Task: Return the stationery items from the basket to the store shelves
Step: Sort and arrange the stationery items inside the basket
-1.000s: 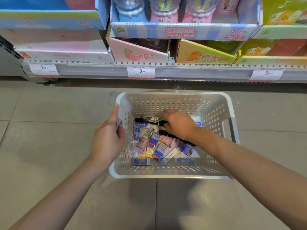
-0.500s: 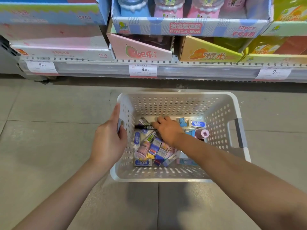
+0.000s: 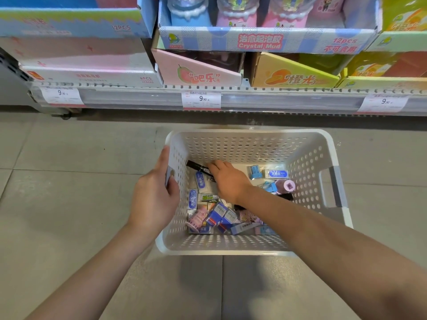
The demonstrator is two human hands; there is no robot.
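Note:
A white perforated basket [image 3: 251,144] stands on the tiled floor below the shelf. Inside lie several small stationery items: boxed erasers [image 3: 276,173], blue sharpeners [image 3: 255,170], tape rolls [image 3: 196,219] and black markers. My left hand [image 3: 154,195] grips the basket's left handle, thumb along the outside wall. My right hand [image 3: 227,180] reaches down into the basket, its fingers curled round a black marker [image 3: 196,166] whose end sticks out to the left near the far wall.
The bottom store shelf [image 3: 254,100] runs across the top of the view with price tags marked 9.90. On it stand display cartons: a blue Crystal Mud box [image 3: 261,41], a pink carton [image 3: 198,75] and a yellow carton [image 3: 291,77]. Grey floor tiles surround the basket.
The basket slid slightly right and its contents shifted. My right hand moved toward the far left of the basket and took hold of a black marker. My left hand kept its hold on the handle.

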